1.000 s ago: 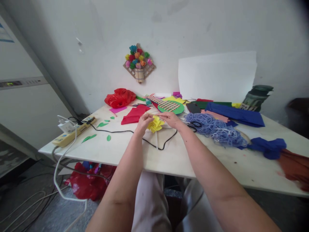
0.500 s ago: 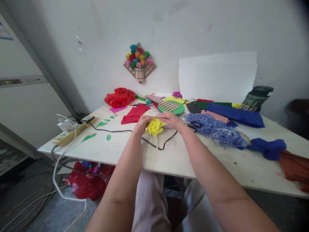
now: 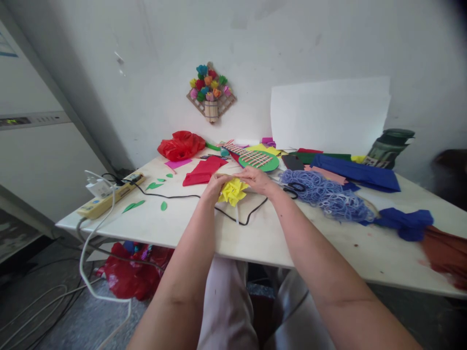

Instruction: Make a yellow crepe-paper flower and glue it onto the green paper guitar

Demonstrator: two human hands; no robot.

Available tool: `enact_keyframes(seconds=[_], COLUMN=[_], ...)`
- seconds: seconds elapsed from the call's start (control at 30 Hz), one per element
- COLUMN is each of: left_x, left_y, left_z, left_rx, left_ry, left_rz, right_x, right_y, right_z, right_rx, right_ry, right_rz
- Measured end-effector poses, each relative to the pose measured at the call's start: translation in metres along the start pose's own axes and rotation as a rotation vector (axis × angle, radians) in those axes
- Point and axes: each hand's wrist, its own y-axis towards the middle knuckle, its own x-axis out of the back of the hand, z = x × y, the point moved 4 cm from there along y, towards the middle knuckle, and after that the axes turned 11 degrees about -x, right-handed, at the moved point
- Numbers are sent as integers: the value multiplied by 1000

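A crumpled yellow paper flower point(image 3: 231, 190) is held between both hands above the white table point(image 3: 262, 233). My left hand point(image 3: 215, 184) pinches its left side with fingers curled. My right hand point(image 3: 257, 179) grips its upper right edge, fingers bent over it. A thin white stick point(image 3: 237, 214) hangs down from the flower toward the table. A black cable point(image 3: 251, 214) loops on the table just below the hands.
Red paper point(image 3: 202, 171) and a red plastic bag point(image 3: 181, 145) lie behind the hands. A blue heap of rubber bands point(image 3: 324, 194) with scissors point(image 3: 292, 190) sits to the right, a power strip point(image 3: 109, 197) and green paper leaves point(image 3: 134, 206) to the left. A woven green disc point(image 3: 257, 159) lies beyond.
Both hands and the yellow flower have shifted only slightly; the fingers keep working at the flower's top. Nothing else on the table has moved.
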Motion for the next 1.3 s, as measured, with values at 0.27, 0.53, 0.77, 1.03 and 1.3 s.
enact_keyframes(seconds=[0.27,0.53,0.77,1.03,1.3], left_x=[-2,-4,-8,-8,-11], left_y=[0,-1,-1,-1,0], left_z=[-1,-3,-3,-2,-1], left_rx=[1,-22,-42,-60,-12], left_ry=[0,11,20,27,-111], left_rz=[18,14,76,79,5], right_x=[0,2,2,3,5], right_y=[-2,-2,0,1,-1], right_z=[1,4,4,7,15], right_rx=[-6,-57,-69,-28,-63], right_ry=[-16,16,-9,-65,-195], right_rz=[-6,-27,-55,-76,-110])
